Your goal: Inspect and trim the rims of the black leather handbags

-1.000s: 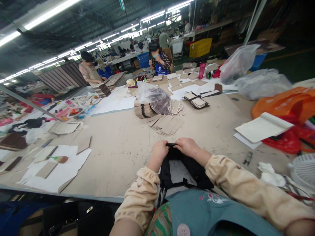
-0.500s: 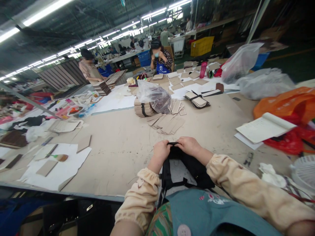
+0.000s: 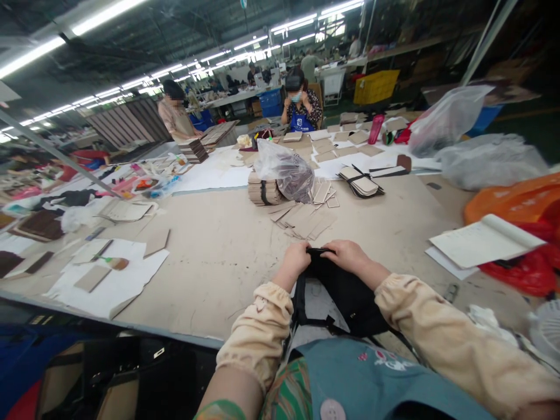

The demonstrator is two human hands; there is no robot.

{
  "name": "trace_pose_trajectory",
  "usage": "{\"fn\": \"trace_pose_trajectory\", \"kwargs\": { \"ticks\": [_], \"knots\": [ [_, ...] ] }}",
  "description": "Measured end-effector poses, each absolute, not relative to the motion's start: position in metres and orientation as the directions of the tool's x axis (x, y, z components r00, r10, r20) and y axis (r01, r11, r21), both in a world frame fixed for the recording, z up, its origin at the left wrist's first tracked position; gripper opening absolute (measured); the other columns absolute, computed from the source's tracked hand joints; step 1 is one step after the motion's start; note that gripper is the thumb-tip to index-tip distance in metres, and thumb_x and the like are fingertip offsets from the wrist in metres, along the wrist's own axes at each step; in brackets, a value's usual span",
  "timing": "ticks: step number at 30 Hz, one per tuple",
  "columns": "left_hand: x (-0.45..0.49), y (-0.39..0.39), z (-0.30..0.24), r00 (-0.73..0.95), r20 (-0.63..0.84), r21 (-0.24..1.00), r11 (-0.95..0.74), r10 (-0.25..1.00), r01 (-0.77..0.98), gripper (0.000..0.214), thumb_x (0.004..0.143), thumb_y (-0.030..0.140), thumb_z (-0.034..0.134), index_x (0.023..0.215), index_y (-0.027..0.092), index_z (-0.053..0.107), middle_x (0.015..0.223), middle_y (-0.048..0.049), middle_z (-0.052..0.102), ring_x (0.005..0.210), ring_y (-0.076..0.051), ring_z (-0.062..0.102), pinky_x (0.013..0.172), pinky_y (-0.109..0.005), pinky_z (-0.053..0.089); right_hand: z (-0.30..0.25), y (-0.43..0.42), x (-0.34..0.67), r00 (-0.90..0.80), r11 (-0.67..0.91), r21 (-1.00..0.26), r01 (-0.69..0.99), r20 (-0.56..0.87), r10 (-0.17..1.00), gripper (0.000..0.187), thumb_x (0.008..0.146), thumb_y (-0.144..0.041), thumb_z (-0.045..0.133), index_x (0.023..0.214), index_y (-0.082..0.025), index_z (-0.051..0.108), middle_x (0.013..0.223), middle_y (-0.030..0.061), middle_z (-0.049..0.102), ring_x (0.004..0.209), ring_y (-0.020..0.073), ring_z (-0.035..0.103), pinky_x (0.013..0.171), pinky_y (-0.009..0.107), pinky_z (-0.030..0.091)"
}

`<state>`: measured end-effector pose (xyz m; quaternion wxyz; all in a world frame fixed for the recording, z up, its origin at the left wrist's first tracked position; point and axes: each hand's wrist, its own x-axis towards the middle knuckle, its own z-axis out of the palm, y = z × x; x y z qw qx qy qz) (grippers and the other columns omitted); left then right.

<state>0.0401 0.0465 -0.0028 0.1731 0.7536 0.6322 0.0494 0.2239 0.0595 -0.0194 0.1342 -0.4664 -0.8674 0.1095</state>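
My left hand (image 3: 296, 260) and my right hand (image 3: 345, 255) are side by side at the near edge of the table, both closed on the top edge of a black fabric bag (image 3: 350, 294). The bag lies on the table between my forearms, its straps trailing back toward my body. A fan of tan card pieces (image 3: 304, 219) lies on the table just beyond my hands. Behind those sit a strapped bundle of card pieces (image 3: 262, 192) and a clear plastic bag (image 3: 284, 172).
White sheets with card pieces and a brush (image 3: 114, 263) lie at the left. An open notebook (image 3: 485, 240), orange and red plastic bags (image 3: 516, 201) and a white fan (image 3: 545, 332) are at the right. Two people sit at the far end of the table (image 3: 210, 245).
My hands stay closed on the bag's top edge and have shifted slightly. The view has swung a little to the left, so everything sits further right in the picture.
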Motion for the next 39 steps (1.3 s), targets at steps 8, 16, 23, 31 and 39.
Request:
{"fn": "trace_pose_trajectory", "kwargs": {
  "ticks": [8, 16, 23, 31, 39],
  "knots": [
    [0.050, 0.061, 0.000, 0.161, -0.309, 0.236, -0.089, 0.937, 0.968, 0.049, 0.060, 0.025, 0.070, 0.104, 0.016, 0.052, 0.094, -0.0109, 0.065, 0.091, -0.023, 0.061, 0.075, -0.028, 0.047, -0.021, 0.068, 0.229, -0.530, 0.542, -0.301, 0.785, 0.129, 0.838, 0.029, 0.083, -0.043, 0.049, 0.089, -0.023, 0.069, 0.086, 0.0041, 0.069, 0.078, 0.0171, 0.061, 0.068, 0.025, 0.041],
    [0.056, 0.058, -0.001, 0.088, -0.268, 0.201, -0.033, 0.959, 0.979, 0.023, 0.077, 0.025, 0.047, 0.093, 0.016, 0.061, 0.097, -0.0143, 0.065, 0.093, -0.024, 0.061, 0.078, -0.033, 0.047, -0.026, 0.064, 0.233, -0.540, 0.576, -0.399, 0.714, 0.209, 0.815, 0.027, 0.078, -0.036, 0.057, 0.100, -0.024, 0.065, 0.093, 0.0034, 0.068, 0.083, 0.0175, 0.061, 0.073, 0.026, 0.044],
    [0.058, 0.054, -0.005, 0.062, -0.246, 0.216, -0.008, 0.967, 0.976, 0.027, 0.077, 0.026, 0.046, 0.097, 0.015, 0.060, 0.099, -0.0147, 0.065, 0.095, -0.022, 0.061, 0.079, -0.030, 0.046, -0.020, 0.045, 0.235, -0.562, 0.711, -0.385, 0.588, 0.438, 0.702, 0.024, 0.078, -0.024, 0.055, 0.101, -0.023, 0.062, 0.095, 0.0053, 0.061, 0.086, 0.0169, 0.057, 0.077, 0.029, 0.046],
    [0.060, 0.046, -0.005, 0.021, -0.212, 0.244, 0.032, 0.977, 0.969, 0.030, 0.078, 0.029, 0.044, 0.098, 0.014, 0.060, 0.099, -0.0148, 0.065, 0.095, -0.023, 0.061, 0.078, -0.029, 0.047, -0.018, 0.035, 0.237, -0.645, 0.754, -0.126, 0.644, 0.440, 0.625, 0.035, 0.083, -0.014, 0.045, 0.113, -0.024, 0.059, 0.095, 0.0084, 0.059, 0.086, 0.0179, 0.051, 0.075, 0.030, 0.043],
    [0.061, 0.045, -0.005, 0.016, -0.192, 0.276, 0.039, 0.981, 0.960, 0.030, 0.077, 0.033, 0.047, 0.096, 0.015, 0.060, 0.097, -0.0151, 0.065, 0.092, -0.024, 0.061, 0.077, -0.032, 0.047, -0.011, 0.023, 0.233, -0.668, 0.732, -0.036, 0.681, 0.381, 0.640, 0.037, 0.082, -0.011, 0.044, 0.115, -0.021, 0.058, 0.105, 0.0108, 0.058, 0.093, 0.0203, 0.048, 0.079, 0.032, 0.041]
  ]
}}
